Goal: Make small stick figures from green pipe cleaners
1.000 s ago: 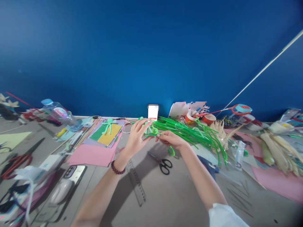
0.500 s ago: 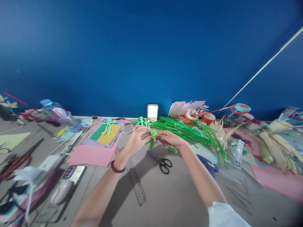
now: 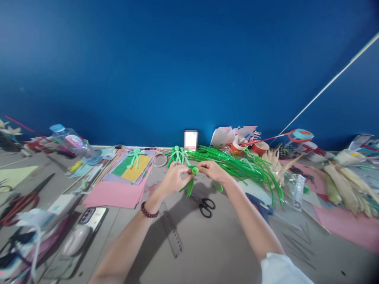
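Above the middle of the table I hold a small green pipe cleaner figure [image 3: 195, 171] with a coiled round top and strands hanging below. My left hand [image 3: 177, 177], with a dark red bead bracelet at its wrist, pinches the figure from the left. From the right, the thumb and fingers of my right hand [image 3: 213, 171] are pressed together at the coil's edge. Behind my left hand stands a light green pipe cleaner figure [image 3: 177, 152], and another finished-looking figure [image 3: 135, 156] lies on coloured sheets. A curved green piece [image 3: 218, 188] rests under my right wrist.
Black-handled scissors [image 3: 206, 207] and a clear ruler [image 3: 171, 232] lie between my forearms. A bundle of green pipe cleaners [image 3: 231, 159] spreads to the right. Pink paper [image 3: 115, 194], a phone [image 3: 97, 217] and a plastic bottle [image 3: 72, 142] are on the left. A blue wall [image 3: 189, 79] rises behind.
The coiled top has shifted slightly right and down, and its hanging strands show more fully. My left hand has turned a little, and my right hand has moved slightly left and up.
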Tool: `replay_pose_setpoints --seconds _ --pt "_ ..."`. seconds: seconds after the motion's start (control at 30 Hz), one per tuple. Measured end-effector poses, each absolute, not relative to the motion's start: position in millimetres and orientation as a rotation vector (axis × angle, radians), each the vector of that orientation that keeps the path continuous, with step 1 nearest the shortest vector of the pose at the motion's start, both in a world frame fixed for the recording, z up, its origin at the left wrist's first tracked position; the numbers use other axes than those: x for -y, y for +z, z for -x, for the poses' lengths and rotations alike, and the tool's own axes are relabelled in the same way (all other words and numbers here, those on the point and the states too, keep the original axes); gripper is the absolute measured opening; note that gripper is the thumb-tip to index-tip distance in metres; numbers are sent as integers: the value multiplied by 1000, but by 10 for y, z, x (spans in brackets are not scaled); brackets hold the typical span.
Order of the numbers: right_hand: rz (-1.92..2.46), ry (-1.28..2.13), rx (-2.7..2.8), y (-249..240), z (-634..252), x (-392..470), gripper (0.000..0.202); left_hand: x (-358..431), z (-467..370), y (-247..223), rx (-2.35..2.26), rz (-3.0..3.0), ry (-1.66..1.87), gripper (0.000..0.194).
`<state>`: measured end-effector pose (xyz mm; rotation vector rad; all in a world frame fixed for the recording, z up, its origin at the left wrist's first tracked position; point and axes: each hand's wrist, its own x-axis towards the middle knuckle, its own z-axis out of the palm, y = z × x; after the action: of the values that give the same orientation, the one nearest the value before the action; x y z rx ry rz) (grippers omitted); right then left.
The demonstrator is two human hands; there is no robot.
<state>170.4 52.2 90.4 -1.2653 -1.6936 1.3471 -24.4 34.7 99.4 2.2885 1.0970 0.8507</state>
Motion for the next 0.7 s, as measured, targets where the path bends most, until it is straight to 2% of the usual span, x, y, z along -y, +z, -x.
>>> replay_pose_setpoints --seconds 0.1,0.27,0.5,0.7 --pt "1310 1185 1693 948 -1666 -479 23 -345 233 976 -1182 -2241 866 13" --pt "1366 974 1722 1045 -1618 -377 24 -362 213 924 -1302 -2196 933 10" --pt "1315 875 1800 1061 -1558 -264 20 -389 185 898 -1358 -2113 1153 11" --pt "1254 865 1742 1030 -1485 -243 22 -432 187 843 -1349 -1785 1332 10"
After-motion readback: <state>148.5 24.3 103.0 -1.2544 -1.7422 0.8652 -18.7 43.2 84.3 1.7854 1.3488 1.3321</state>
